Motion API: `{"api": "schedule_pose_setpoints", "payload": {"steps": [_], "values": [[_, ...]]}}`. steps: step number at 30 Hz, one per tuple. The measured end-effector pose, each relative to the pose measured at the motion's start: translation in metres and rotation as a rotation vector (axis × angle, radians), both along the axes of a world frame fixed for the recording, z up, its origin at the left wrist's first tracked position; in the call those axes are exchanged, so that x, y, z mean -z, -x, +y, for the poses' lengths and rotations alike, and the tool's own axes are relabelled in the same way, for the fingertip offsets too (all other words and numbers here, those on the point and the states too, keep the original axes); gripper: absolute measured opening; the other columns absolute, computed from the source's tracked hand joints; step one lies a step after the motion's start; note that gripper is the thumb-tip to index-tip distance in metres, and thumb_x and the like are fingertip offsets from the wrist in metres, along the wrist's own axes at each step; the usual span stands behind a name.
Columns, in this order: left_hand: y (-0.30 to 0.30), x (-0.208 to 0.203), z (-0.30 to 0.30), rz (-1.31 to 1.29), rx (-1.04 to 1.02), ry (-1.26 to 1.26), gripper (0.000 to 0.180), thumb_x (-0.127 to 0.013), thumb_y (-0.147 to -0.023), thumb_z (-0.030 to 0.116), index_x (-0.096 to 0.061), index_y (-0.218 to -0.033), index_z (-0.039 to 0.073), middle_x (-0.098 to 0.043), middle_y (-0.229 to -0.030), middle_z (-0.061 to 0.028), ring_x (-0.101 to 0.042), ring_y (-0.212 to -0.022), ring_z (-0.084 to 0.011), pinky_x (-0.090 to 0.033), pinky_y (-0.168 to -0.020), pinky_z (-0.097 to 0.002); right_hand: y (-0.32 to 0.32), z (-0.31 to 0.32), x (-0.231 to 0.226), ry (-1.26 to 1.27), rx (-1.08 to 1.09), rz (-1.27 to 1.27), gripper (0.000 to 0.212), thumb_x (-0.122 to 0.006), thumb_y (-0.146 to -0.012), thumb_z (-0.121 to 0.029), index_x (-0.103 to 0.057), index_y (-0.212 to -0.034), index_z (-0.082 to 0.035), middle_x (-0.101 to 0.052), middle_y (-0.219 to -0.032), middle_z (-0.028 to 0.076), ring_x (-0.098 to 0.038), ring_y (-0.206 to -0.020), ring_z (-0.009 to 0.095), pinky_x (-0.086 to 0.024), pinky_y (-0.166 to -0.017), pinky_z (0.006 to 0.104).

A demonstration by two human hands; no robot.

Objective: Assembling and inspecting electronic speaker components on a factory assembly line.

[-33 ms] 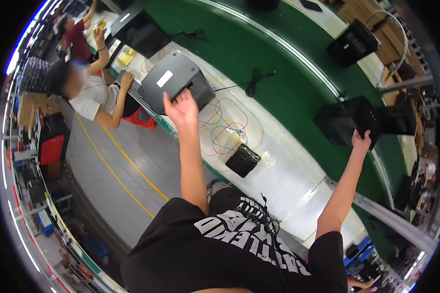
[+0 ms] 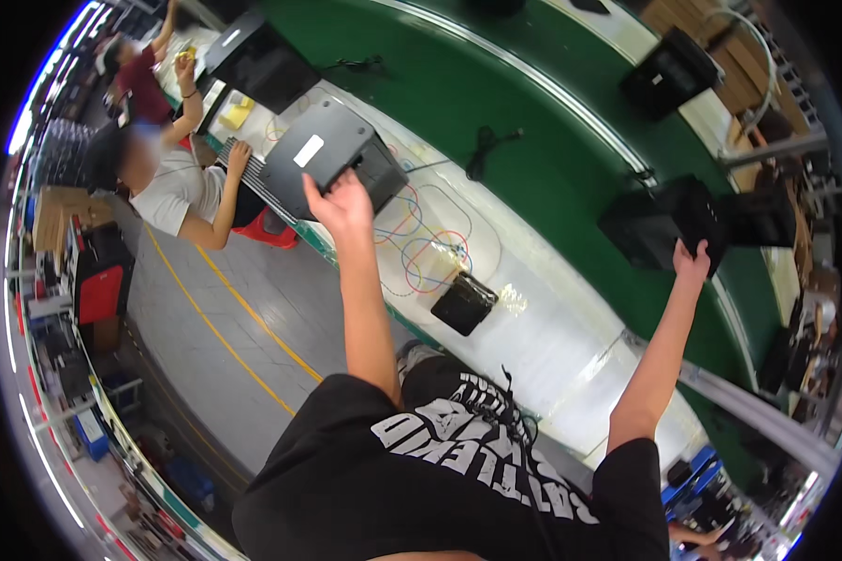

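Note:
My left hand is palm up, its thumb stretched out and its fingers spread at the near edge of a grey and black box-shaped device. That device carries a white label and sits tilted on the white bench. Far to the right, my right hand touches the near corner of a black box-shaped device on the green conveyor. Its thumb and forefinger stand apart, and the other fingers are partly hidden. Between my arms, a small black packet lies beside coloured curved lines on the bench.
A person in a white shirt sits at the left with a hand on a keyboard. Another black device stands beyond. A black cable lies on the conveyor. A metal rail crosses the right side, and another black box stands farther off.
The view has shifted a little, and both devices appear slightly higher and further left. My hands stay in contact with the same devices.

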State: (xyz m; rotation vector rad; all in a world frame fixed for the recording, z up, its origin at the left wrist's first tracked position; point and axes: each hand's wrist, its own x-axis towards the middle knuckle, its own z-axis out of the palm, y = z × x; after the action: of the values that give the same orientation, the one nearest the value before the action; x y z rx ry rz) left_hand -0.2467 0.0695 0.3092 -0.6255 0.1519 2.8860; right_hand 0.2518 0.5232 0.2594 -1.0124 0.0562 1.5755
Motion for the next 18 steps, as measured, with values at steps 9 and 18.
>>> {"api": "schedule_pose_setpoints", "payload": {"steps": [9, 18], "values": [[0.025, -0.036, 0.022, 0.127, 0.244, 0.121, 0.033, -0.054, -0.097, 0.024, -0.055, -0.123, 0.004, -0.056, -0.129, -0.0111, -0.050, -0.121, -0.0286, -0.034, -0.107, -0.0482, 0.019, -0.203, -0.010, -0.169, -0.261, -0.503, 0.022, -0.059, -0.091, -0.023, -0.062, -0.103, -0.005, -0.066, -0.101, 0.009, -0.063, -0.098, 0.020, -0.050, -0.085, 0.0337], [-0.110, -0.231, -0.013, 0.750, 0.968, -0.060, 0.034, -0.046, -0.100, 0.014, -0.047, -0.128, -0.006, -0.050, -0.135, -0.0173, -0.046, -0.125, -0.0279, -0.033, -0.111, -0.0437, 0.120, -0.350, 0.045, 0.357, -0.978, 0.556, 0.108, -0.058, -0.080, -0.066, -0.021, -0.139, 0.017, -0.037, -0.139, 0.032, -0.041, -0.128, 0.042, -0.032, -0.108, 0.0531]]}}
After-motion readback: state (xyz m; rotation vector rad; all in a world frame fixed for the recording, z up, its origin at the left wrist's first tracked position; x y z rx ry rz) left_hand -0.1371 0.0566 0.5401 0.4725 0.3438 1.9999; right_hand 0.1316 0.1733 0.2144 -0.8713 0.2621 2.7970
